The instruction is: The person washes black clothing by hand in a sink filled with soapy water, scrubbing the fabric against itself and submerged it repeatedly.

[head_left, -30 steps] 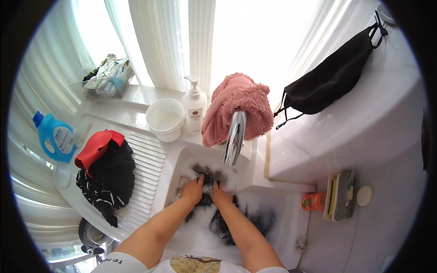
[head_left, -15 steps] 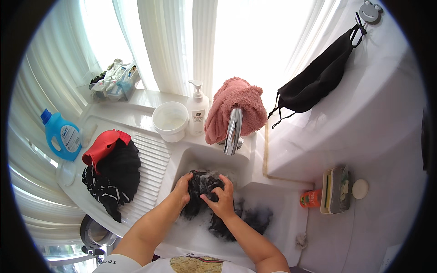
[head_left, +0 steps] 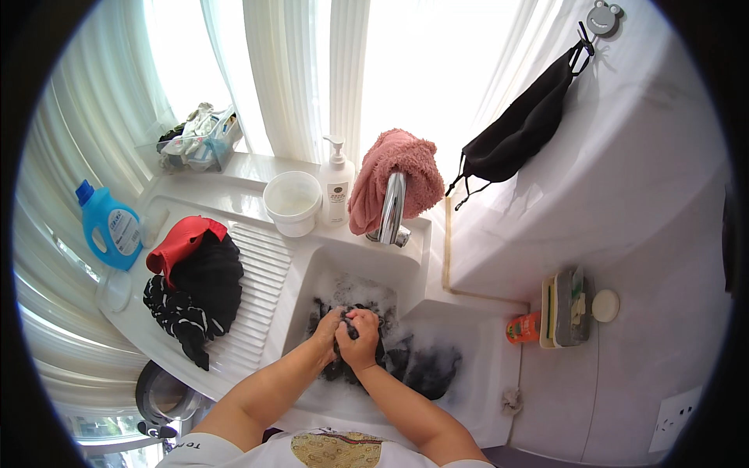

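Black wet cloth [head_left: 398, 355] lies in soapy water in a white sink [head_left: 511, 366]. My left hand [head_left: 329, 331] and my right hand [head_left: 359, 337] are close together over the water, fingers closed round a bunched part of the cloth. More of it spreads under and to the right of my hands, partly hidden by suds [head_left: 363, 290]. Whether the dark cloth is one garment or several, I cannot tell. Beyond my hands stands a chrome faucet [head_left: 394, 207] with a pink towel [head_left: 394, 164] draped over it.
On the ribbed washboard [head_left: 261, 265] at left lie black and red clothes [head_left: 207, 273]. A blue detergent bottle [head_left: 117, 230], a white tub [head_left: 292, 204] and a pump bottle [head_left: 336, 187] stand around it. A black face mask [head_left: 519, 129] hangs at right, above a wall-mounted holder [head_left: 566, 308].
My hands have come together, bunching the cloth between them, where before they were apart with it stretched between. The view has shifted slightly.
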Tool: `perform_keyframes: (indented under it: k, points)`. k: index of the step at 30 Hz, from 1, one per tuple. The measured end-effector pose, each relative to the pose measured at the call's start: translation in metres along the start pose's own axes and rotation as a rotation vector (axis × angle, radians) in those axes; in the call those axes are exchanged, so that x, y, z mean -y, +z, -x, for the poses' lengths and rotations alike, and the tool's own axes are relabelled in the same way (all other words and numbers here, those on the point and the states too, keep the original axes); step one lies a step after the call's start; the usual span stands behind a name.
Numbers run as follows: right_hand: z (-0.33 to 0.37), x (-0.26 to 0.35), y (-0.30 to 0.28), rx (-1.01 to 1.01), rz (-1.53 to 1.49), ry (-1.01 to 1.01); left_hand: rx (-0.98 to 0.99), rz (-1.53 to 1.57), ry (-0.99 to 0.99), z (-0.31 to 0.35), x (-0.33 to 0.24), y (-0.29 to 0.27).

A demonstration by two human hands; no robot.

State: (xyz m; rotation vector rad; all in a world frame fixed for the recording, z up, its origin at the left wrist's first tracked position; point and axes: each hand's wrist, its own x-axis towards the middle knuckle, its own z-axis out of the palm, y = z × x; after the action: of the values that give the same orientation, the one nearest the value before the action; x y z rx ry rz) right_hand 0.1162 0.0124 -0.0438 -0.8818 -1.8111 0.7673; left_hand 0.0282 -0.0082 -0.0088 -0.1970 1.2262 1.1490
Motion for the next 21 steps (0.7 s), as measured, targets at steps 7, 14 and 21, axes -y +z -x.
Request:
perform_keyframes:
  k: [7,14,21]
  points:
    - [-0.017,-0.008,-0.018,-0.009,-0.033,0.076,0.083,-0.018,0.051,-0.006,-0.010,-0.004]
    - [-0.020,-0.049,-0.121,1.217,0.605,0.344,0.550,-1.691,0.317,0.002,0.020,-0.030]
    - [-0.026,-0.082,-0.060,0.686,0.376,0.353,-0.169,-1.966,1.024,-0.081,0.007,-0.033]
